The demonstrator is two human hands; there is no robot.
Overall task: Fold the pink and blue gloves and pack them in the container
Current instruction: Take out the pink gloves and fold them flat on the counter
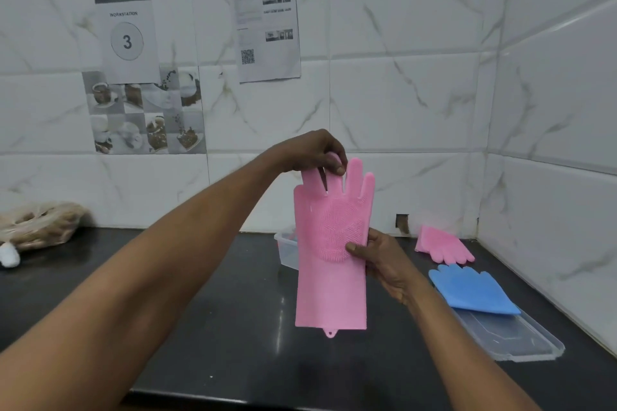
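A pink silicone glove hangs upright above the counter, fingers up, bristled palm facing me. My left hand pinches one of its fingertips from above. My right hand grips its right edge at palm height, thumb on the bristles. A second pink glove lies flat at the back right of the counter. A blue glove lies nearer, partly on a clear lid. The clear plastic container stands behind the held glove, mostly hidden by it.
The black counter meets white tiled walls at the back and right. A mesh bag of brown items and a small white object lie at the far left. Paper sheets hang on the back wall.
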